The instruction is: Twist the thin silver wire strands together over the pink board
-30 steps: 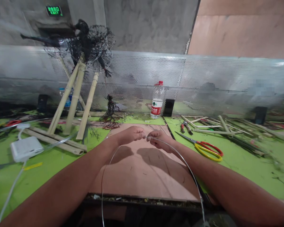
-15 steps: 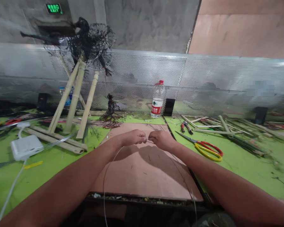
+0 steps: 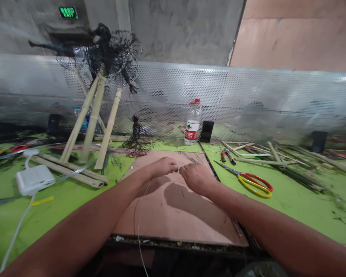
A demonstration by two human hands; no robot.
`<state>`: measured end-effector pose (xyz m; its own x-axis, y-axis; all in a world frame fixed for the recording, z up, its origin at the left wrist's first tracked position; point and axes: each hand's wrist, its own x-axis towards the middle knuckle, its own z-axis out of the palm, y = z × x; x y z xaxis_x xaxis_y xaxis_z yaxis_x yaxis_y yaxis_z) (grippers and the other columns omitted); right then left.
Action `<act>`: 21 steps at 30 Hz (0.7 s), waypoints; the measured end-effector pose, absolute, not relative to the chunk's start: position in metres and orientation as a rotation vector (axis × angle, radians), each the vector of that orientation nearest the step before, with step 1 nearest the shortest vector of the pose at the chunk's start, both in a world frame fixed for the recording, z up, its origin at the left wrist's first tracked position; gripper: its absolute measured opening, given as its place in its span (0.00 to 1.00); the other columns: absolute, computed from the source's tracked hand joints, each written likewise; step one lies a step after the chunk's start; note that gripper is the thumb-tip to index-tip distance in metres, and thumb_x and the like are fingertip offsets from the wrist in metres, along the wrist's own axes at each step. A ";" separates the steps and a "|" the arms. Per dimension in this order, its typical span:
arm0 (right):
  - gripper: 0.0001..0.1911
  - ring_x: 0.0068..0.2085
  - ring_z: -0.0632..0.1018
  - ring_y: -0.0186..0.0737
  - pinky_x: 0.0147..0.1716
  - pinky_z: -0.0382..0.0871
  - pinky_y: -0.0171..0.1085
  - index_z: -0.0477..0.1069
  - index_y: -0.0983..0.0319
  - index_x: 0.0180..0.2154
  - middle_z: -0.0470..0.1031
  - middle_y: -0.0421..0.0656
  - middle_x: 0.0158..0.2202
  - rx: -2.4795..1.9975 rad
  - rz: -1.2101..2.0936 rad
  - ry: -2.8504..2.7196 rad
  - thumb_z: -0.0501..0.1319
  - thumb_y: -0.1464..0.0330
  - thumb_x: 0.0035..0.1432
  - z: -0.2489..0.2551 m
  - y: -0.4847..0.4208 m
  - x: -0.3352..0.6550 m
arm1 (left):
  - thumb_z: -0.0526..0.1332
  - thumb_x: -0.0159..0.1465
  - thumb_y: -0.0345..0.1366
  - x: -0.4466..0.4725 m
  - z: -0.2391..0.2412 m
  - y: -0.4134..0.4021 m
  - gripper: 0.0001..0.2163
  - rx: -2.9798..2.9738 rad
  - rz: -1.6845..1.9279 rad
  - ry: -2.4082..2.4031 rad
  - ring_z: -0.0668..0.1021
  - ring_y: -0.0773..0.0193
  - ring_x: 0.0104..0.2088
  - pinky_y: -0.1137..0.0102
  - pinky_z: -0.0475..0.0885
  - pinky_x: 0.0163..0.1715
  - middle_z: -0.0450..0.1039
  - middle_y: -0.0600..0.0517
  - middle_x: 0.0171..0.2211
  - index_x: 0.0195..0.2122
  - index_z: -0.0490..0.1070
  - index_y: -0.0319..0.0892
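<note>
My left hand (image 3: 160,168) and my right hand (image 3: 196,178) meet over a brown board (image 3: 173,215) on the green table. Both are closed in a pinch on a thin metal wire (image 3: 138,219). The wire runs from the fingertips down past my left forearm and off the table's near edge. The stretch on the right side is hidden under my right arm.
Yellow-and-red scissors (image 3: 252,184) and small pliers (image 3: 225,154) lie to the right, among bamboo sticks (image 3: 272,154). A water bottle (image 3: 192,122) stands at the back by the perforated metal fence (image 3: 248,100). A bamboo tripod with tangled black wire (image 3: 98,115) and a white box (image 3: 34,179) sit on the left.
The wire loop, wide and arching over my right arm a second ago, has drawn in and dropped. My hands have closed together and my right hand has shifted slightly nearer.
</note>
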<state>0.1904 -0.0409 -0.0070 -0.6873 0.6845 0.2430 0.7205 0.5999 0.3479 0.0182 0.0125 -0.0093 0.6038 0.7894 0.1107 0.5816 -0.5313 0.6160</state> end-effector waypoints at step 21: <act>0.16 0.16 0.58 0.26 0.15 0.48 0.30 0.64 0.64 0.26 0.58 0.35 0.15 -0.915 1.127 -1.603 0.57 0.56 0.52 0.039 -0.003 0.262 | 0.53 0.55 0.44 0.002 0.012 0.003 0.12 2.194 0.601 1.051 0.60 0.71 0.19 0.74 0.53 0.19 0.57 0.57 0.18 0.26 0.65 0.39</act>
